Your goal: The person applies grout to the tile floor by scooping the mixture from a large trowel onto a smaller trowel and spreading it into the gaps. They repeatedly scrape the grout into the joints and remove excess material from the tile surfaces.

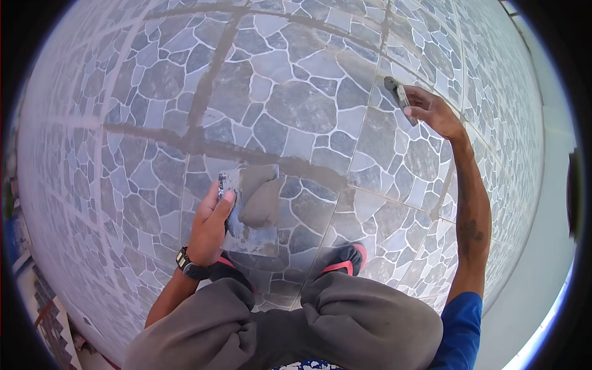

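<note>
My left hand point(211, 222) grips the edge of a flat rectangular plate point(265, 237), thumb on top. A mound of grey paste point(259, 200) lies on the plate, which is held low over the floor in front of my feet. Out to the right, my right hand point(431, 113) is closed round a small tool point(404, 102) with grey paste on its far end. The tool is over or near a thin tile joint; whether it touches the floor cannot be made out. Wide bands of grey paste point(213, 80) cover several tile joints.
Stone-patterned tiles point(302, 106) spread out on all sides. My feet in dark footwear with red straps point(348, 262) stand just below the plate. A pale wall or ledge point(524, 265) runs along the right side. Assorted items lie at the lower left edge.
</note>
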The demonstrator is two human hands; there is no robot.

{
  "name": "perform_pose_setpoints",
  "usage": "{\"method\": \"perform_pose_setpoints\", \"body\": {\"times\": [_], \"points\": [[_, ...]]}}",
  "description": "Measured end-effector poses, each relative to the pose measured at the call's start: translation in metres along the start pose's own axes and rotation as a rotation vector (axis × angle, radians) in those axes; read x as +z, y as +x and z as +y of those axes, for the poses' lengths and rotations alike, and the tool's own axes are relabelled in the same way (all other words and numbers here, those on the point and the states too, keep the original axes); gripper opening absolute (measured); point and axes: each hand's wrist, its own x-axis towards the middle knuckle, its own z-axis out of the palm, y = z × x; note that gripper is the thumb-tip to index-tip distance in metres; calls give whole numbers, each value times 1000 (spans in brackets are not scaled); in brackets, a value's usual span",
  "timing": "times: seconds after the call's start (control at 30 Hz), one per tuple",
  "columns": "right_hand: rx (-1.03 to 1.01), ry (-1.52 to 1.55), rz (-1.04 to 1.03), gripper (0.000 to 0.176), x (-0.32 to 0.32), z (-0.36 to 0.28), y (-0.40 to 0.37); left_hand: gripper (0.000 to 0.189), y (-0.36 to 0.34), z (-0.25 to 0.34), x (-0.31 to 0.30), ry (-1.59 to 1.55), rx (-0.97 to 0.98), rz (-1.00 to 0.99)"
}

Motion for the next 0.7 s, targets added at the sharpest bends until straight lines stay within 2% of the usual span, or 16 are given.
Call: {"method": "perform_pose_setpoints", "body": {"times": [0.07, 0.17, 0.37, 0.5, 0.7], "points": [[21, -426, 140, 66, 3, -19, 14, 35, 2, -8, -18, 48, -1, -5], [-244, -872, 218, 64, -11, 16, 46, 32, -5, 2, -22, 113, -71, 35], [-186, -925, 243, 65, -16, 26, 79, 33, -4, -8, -30, 23, 32, 27], [-136, -945, 232, 66, -13, 26, 90, 34, -2, -10, -39, 16, 14, 4], [-250, -1037, 280, 66, -13, 57, 112, 35, 4, -6, -36, 46, 7, -7]]}}
